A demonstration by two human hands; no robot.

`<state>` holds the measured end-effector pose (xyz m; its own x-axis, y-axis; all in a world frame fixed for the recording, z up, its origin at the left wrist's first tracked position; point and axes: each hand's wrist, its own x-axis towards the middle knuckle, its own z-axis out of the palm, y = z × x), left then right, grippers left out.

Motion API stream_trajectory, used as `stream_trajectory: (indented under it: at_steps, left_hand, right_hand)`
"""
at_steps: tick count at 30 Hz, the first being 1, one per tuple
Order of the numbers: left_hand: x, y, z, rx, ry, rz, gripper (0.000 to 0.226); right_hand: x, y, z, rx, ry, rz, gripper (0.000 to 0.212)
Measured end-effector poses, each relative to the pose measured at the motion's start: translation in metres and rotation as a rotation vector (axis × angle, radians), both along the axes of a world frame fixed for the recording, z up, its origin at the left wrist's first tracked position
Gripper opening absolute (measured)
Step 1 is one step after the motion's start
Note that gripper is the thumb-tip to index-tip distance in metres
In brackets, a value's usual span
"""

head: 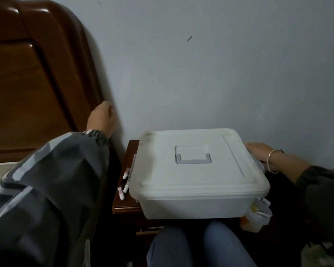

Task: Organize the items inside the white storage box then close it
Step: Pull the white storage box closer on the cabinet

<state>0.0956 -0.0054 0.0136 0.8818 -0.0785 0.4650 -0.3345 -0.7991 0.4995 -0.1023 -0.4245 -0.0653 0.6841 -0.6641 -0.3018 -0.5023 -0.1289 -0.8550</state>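
Note:
The white storage box [199, 205] stands on a dark wooden nightstand [123, 206], and its lid [193, 170] with a grey recessed handle [193, 158] lies flat on top. My right hand [262, 153], with a bangle on the wrist, rests against the box's right side at the rim, fingers stretched along it. Raised to the left of the box, my left hand [102, 118] is near the wall and touches nothing; its fingers are turned away from view. Several small white and pink tubes [123, 183] lie on the nightstand by the box's left side.
A brown wooden headboard [27, 83] fills the left, with a plain wall behind the box. A small white holder [258, 216] with items hangs at the box's front right corner. My knees [197, 245] in jeans are just in front of the nightstand.

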Motion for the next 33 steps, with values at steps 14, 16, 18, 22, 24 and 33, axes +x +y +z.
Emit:
stream_trajectory:
  at_steps: [14, 16, 18, 22, 24, 33]
  left_hand:
    - [-0.086, -0.040, -0.098, -0.112, 0.809, -0.117, 0.051]
    - [-0.086, -0.038, -0.097, -0.114, 0.812, -0.130, 0.047]
    - [-0.087, -0.037, -0.098, -0.108, 0.816, -0.126, 0.047]
    - [-0.085, -0.038, -0.102, -0.162, 0.835, -0.115, 0.050]
    - [-0.085, -0.037, -0.102, -0.211, 0.839, -0.113, 0.052]
    - [-0.081, -0.038, -0.091, -0.532, 0.953, -0.173, 0.058]
  right_hand:
    - [-0.014, 0.034, 0.000, -0.302, 0.227, 0.222, 0.059]
    - [-0.019, 0.030, 0.001, -0.365, 0.236, 0.232, 0.051]
    - [-0.026, 0.020, -0.001, -0.381, 0.215, 0.218, 0.046]
    - [-0.034, 0.010, -0.009, -0.353, 0.253, 0.174, 0.053]
    - [-0.033, 0.014, -0.012, -0.256, 0.188, 0.102, 0.060]
    - [-0.025, 0.015, -0.015, 0.349, -0.100, 0.122, 0.036]
